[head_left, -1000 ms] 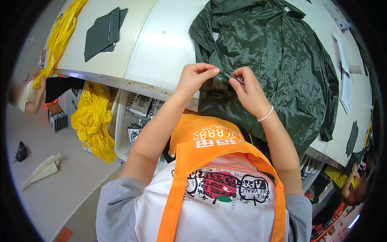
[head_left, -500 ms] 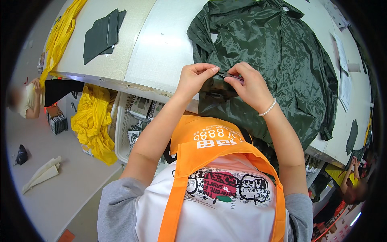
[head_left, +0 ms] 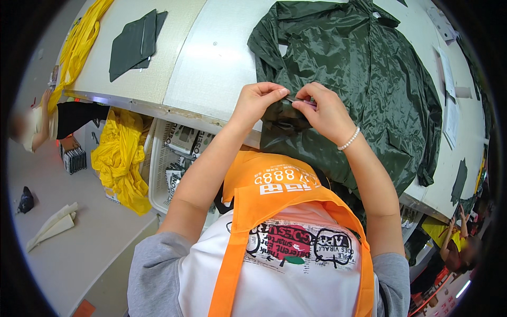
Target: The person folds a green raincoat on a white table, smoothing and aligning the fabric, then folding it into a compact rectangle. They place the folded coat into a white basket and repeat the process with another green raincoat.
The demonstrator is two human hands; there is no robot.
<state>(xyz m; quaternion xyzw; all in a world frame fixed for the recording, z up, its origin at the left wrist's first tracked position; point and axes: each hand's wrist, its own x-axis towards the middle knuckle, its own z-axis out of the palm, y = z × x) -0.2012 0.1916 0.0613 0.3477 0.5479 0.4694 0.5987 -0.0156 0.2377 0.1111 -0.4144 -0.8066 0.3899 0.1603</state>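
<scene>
A shiny dark green jacket (head_left: pixel 364 79) lies spread over the table and hangs down over its near edge. At its near left part, my left hand (head_left: pixel 259 103) is closed in a pinch at the fabric's edge. Whether a thread is also between those fingertips is too small to tell. My right hand (head_left: pixel 328 112), with a beaded bracelet at the wrist, is closed around small thread snips (head_left: pixel 311 104) with a purplish handle. Their tip points left, close to my left fingertips. The fingers partly hide the snips.
Dark green folded pieces (head_left: pixel 134 45) lie on the table (head_left: pixel 203 68) at left, near yellow fabric (head_left: pixel 84 39). Below the edge are a yellow heap (head_left: pixel 119 158) and a white basket (head_left: pixel 158 182) of packets. Papers (head_left: pixel 449 113) lie at right. Other people stand far left and right.
Both hands stay nearly in place. My right hand and the snips have shifted slightly left, nearer the left fingertips. The whole view has moved a little.
</scene>
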